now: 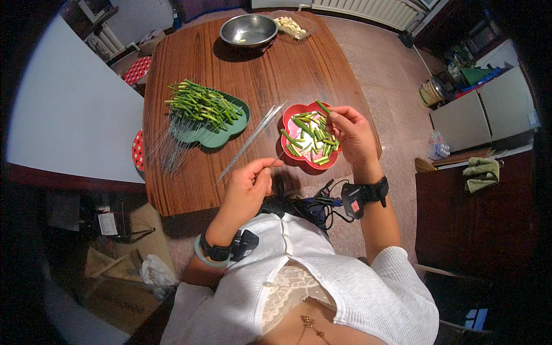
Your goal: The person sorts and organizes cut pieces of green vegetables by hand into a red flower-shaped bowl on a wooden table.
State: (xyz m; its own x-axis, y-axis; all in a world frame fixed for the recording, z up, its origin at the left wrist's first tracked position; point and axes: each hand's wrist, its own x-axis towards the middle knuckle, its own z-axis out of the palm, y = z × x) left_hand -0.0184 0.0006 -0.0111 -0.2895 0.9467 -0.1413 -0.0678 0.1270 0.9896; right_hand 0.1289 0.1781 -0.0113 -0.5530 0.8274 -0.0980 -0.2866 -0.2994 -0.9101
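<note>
My left hand point(254, 179) pinches a thin metal skewer at the near side of the wooden table. Between the thumb and fingers of my right hand point(350, 129) is a short green stem piece point(322, 107), over the right rim of a red flower-shaped tray point(286, 113). Cut green stem pieces point(317, 133) lie loose in that tray. To its left, a bundle of thin metal skewers point(254, 138) lies on the wood. A green tray point(241, 113) bears a pile of skewered green stems point(200, 105), whose bare skewer ends stick out towards the near left.
On the far part of the table point(276, 77) stand a steel bowl point(249, 31) and a clear container of pale peeled pieces, likely garlic cloves point(291, 26). Red-and-white dotted stools point(138, 70) are at the table's left. Black cables point(330, 207) hang near its front edge.
</note>
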